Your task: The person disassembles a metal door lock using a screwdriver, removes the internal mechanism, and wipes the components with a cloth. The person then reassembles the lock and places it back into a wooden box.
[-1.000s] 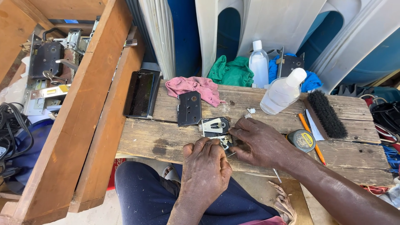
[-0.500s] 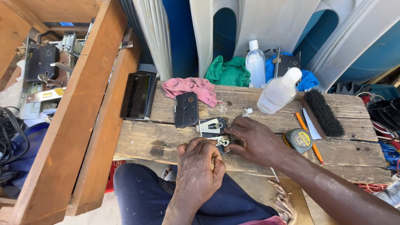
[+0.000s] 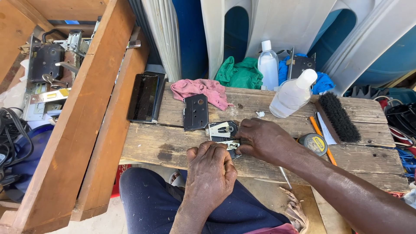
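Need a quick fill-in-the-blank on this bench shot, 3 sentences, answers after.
1. Both hands, left hand and right hand, work on an open lock mechanism lying on the wooden ____.
2. The rag behind the black cover plate is ____ in colour.
3. The black brush lies to the ____ of the tilted plastic bottle.

Answers: bench; pink; right

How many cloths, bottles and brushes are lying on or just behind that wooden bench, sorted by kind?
Cloths: 3 – pink cloth, green cloth, blue cloth
Plastic bottles: 2 – upright bottle, tilted bottle
Brushes: 1 – black brush
Total: 6
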